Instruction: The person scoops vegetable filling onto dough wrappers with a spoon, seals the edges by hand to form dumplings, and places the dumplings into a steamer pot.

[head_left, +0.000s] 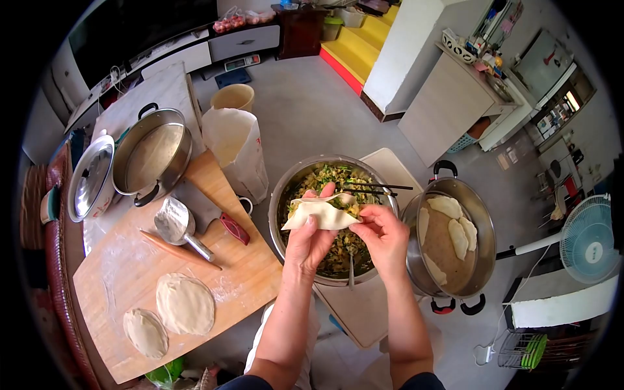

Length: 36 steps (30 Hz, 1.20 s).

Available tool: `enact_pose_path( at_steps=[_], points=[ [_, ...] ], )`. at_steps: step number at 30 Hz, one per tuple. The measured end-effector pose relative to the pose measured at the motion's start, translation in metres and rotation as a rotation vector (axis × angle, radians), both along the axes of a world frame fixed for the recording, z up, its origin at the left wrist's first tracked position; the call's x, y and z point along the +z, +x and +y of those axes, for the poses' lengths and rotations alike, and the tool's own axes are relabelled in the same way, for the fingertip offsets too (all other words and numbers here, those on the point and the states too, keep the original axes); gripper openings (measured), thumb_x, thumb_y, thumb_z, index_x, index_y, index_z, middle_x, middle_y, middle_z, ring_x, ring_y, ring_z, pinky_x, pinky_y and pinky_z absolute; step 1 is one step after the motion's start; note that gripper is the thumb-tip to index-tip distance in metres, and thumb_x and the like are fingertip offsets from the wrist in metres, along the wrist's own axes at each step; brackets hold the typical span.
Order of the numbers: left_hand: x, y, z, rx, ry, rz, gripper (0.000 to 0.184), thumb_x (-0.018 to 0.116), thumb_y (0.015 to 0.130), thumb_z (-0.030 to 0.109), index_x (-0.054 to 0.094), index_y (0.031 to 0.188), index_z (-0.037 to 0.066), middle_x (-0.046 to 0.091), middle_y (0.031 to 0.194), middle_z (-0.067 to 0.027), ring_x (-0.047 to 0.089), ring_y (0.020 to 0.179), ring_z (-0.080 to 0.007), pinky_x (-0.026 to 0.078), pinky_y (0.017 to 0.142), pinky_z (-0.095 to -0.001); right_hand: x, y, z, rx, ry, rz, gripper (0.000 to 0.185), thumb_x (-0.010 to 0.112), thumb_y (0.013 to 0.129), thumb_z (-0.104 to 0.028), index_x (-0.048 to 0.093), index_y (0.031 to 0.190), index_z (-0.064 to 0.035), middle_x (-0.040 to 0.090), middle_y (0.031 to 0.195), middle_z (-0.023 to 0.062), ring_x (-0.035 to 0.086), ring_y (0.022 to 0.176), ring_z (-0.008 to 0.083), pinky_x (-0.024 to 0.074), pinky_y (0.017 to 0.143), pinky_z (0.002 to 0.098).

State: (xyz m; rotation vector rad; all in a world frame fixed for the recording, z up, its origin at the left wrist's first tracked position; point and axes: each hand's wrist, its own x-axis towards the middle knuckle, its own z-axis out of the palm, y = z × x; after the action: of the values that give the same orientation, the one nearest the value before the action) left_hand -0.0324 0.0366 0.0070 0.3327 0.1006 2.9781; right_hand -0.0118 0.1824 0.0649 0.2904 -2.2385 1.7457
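A large half-folded dumpling (325, 213), pale dough with green and yellow filling showing at its right end, is held over a metal bowl. My left hand (307, 244) cups it from below, thumb pressed on the near side. At its open right end, my right hand (385, 235) pinches the dough edge between thumb and fingers. Beneath both hands, the steel bowl (277, 237) contains chopped filling (331, 252). Dark chopsticks (390, 188) lie across its right rim, and a spoon (351, 270) leans at the near side.
To the right, a two-handled pot (441, 244) holds several folded dumplings (459, 239). On the wooden board (247, 276) at left are dough rounds (185, 303), a rolling pin (175, 249), a metal scoop (173, 221) and a red-handled cleaver (234, 229). Behind it stands another pot (156, 153).
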Motion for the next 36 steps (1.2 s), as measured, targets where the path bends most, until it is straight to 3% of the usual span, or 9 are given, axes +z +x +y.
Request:
enact_pose_path(
  at_steps=[8, 11, 14, 17, 23, 29, 36],
  points=[
    [0.0, 0.0, -0.003, -0.039, 0.009, 0.022, 0.054, 0.078, 0.083, 0.014, 0.048, 0.128, 0.014, 0.045, 0.148, -0.0094, 0.041, 0.137, -0.0333, 0.037, 0.114, -0.0534, 0.031, 0.0, -0.012, 0.038, 0.347, 0.268, 0.014, 0.074, 0.079, 0.003, 0.069, 0.091, 0.0022, 0.062, 0.094, 0.0075, 0.064, 0.083, 0.0165, 0.0514, 0.066, 0.0269],
    [-0.004, -0.002, -0.002, -0.037, 0.039, 0.042, 0.053, 0.077, 0.084, 0.015, 0.048, 0.129, 0.014, 0.045, 0.148, -0.0085, 0.04, 0.137, -0.0334, 0.036, 0.114, -0.0532, 0.03, -0.002, -0.009, 0.083, 0.382, 0.285, 0.02, 0.076, 0.076, 0.004, 0.068, 0.095, 0.0023, 0.058, 0.1, 0.007, 0.063, 0.085, 0.0154, 0.0536, 0.067, 0.0261],
    [0.001, 0.0, -0.002, -0.013, 0.079, -0.002, 0.052, 0.078, 0.083, 0.015, 0.05, 0.126, 0.015, 0.047, 0.146, -0.0101, 0.042, 0.136, -0.0341, 0.037, 0.113, -0.0535, 0.029, 0.001, -0.012, 0.067, 0.103, 0.24, 0.031, 0.079, 0.072, 0.006, 0.066, 0.099, 0.0002, 0.056, 0.105, 0.0077, 0.065, 0.078, 0.0163, 0.0551, 0.066, 0.0274],
    [0.005, 0.001, -0.003, -0.002, 0.1, -0.043, 0.051, 0.08, 0.082, 0.016, 0.051, 0.124, 0.015, 0.048, 0.145, -0.0104, 0.042, 0.136, -0.0343, 0.036, 0.114, -0.0538, 0.02, 0.004, -0.004, 0.099, 0.092, 0.212, 0.039, 0.081, 0.068, 0.007, 0.064, 0.102, -0.0003, 0.054, 0.107, 0.0077, 0.065, 0.08, 0.0154, 0.0577, 0.068, 0.0275],
    [0.006, 0.002, -0.003, -0.011, 0.114, -0.043, 0.051, 0.08, 0.082, 0.016, 0.051, 0.124, 0.015, 0.047, 0.146, -0.0095, 0.041, 0.137, -0.034, 0.036, 0.114, -0.0537, 0.007, 0.001, -0.005, 0.059, 0.065, 0.273, 0.037, 0.084, 0.067, 0.002, 0.067, 0.1, -0.0015, 0.053, 0.106, 0.0071, 0.064, 0.077, 0.0153, 0.056, 0.067, 0.0265],
    [0.003, 0.001, -0.002, -0.011, 0.081, -0.038, 0.051, 0.079, 0.082, 0.015, 0.051, 0.125, 0.015, 0.047, 0.146, -0.0093, 0.042, 0.136, -0.0327, 0.037, 0.114, -0.0523, 0.027, 0.0, -0.012, 0.027, 0.319, 0.391, 0.037, 0.086, 0.065, -0.004, 0.069, 0.097, -0.0043, 0.053, 0.101, 0.0069, 0.059, 0.085, 0.0174, 0.0521, 0.065, 0.0294],
    [0.003, 0.001, -0.001, -0.015, 0.069, -0.016, 0.05, 0.078, 0.083, 0.014, 0.051, 0.125, 0.016, 0.047, 0.146, -0.0101, 0.044, 0.135, -0.0325, 0.04, 0.112, -0.0497, 0.024, -0.004, -0.021, -0.13, 0.387, 0.439, 0.028, 0.082, 0.066, -0.005, 0.062, 0.085, -0.0034, 0.053, 0.099, 0.0085, 0.055, 0.09, 0.0248, 0.0485, 0.074, 0.0368]
  ],
)
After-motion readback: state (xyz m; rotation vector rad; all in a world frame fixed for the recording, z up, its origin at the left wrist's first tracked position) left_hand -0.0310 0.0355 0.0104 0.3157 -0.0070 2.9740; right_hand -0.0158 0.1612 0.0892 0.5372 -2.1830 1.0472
